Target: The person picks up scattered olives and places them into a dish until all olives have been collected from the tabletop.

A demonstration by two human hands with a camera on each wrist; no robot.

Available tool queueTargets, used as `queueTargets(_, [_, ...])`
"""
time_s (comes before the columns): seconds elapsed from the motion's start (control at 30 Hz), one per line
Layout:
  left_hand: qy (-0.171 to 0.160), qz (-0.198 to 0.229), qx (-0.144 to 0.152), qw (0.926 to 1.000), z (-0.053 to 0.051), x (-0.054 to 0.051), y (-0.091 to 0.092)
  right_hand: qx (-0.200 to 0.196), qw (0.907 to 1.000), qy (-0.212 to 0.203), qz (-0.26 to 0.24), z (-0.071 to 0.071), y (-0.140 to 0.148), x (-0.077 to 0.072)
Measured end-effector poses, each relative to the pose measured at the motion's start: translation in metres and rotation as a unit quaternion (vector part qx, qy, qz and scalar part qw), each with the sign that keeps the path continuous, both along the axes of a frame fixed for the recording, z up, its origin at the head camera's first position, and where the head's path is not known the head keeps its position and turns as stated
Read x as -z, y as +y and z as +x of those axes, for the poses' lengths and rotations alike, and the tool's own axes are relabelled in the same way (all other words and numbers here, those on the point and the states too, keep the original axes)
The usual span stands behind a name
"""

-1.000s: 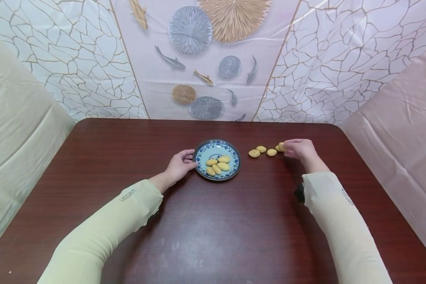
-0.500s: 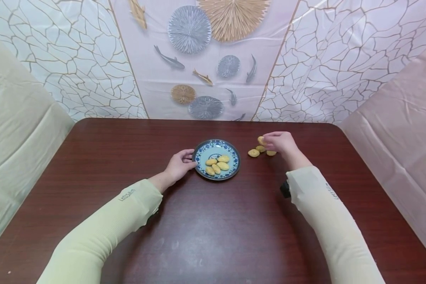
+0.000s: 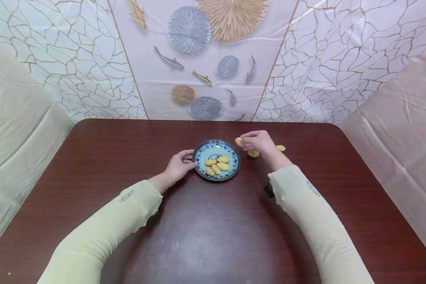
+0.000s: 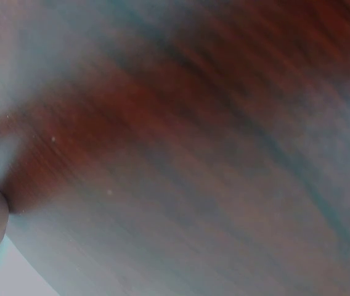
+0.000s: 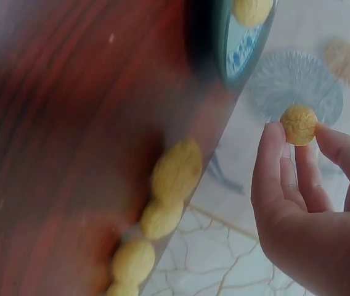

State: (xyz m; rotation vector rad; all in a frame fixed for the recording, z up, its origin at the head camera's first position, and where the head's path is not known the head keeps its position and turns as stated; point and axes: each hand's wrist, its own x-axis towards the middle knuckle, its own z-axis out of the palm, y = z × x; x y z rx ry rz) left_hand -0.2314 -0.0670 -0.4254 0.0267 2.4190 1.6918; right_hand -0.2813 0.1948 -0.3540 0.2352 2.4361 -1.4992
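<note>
A blue-and-white patterned plate lies on the table, with several small yellow wrinkled ovals on it. At its left edge my left hand holds the rim with thumb and fingers. To the right of the plate, my right hand pinches one yellow wrinkled oval between thumb and fingertips, raised above the table. Under and beside that hand lies a row of more yellow ovals, partly hidden by it in the head view. The left wrist view is blurred and shows mostly tabletop.
The dark red-brown wooden table has rounded far corners. A patterned cloth backdrop stands right behind its far edge, and pale cloth hangs along the left side and right side.
My right hand has lifted a yellow oval from the right end of the row and carried it left towards the plate. My left hand and the plate have stayed in place.
</note>
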Motion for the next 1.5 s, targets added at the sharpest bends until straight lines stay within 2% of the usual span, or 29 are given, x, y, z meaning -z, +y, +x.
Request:
queueTargets(0.6, [0.003, 0.002, 0.0, 1.0, 0.0, -0.001, 0.0, -0.055, 0.9985, 0.0, -0.005, 0.0, -0.033, 0.021])
queueTargets(0.83, [0.002, 0.001, 0.002, 1.0, 0.0, -0.002, 0.0, -0.066, 0.9973, 0.002, 0.032, 0.001, -0.04, 0.028])
queueTargets(1.2, [-0.003, -0.001, 0.004, 1.0, 0.0, -0.001, 0.0, -0.078, 0.9934, 0.002, 0.084, 0.002, -0.047, 0.031])
queueTargets(1.5, [-0.001, 0.0, -0.001, 1.0, 0.0, 0.0, 0.0, -0.101, 0.9847, 0.019, 0.141, 0.006, -0.053, 0.028])
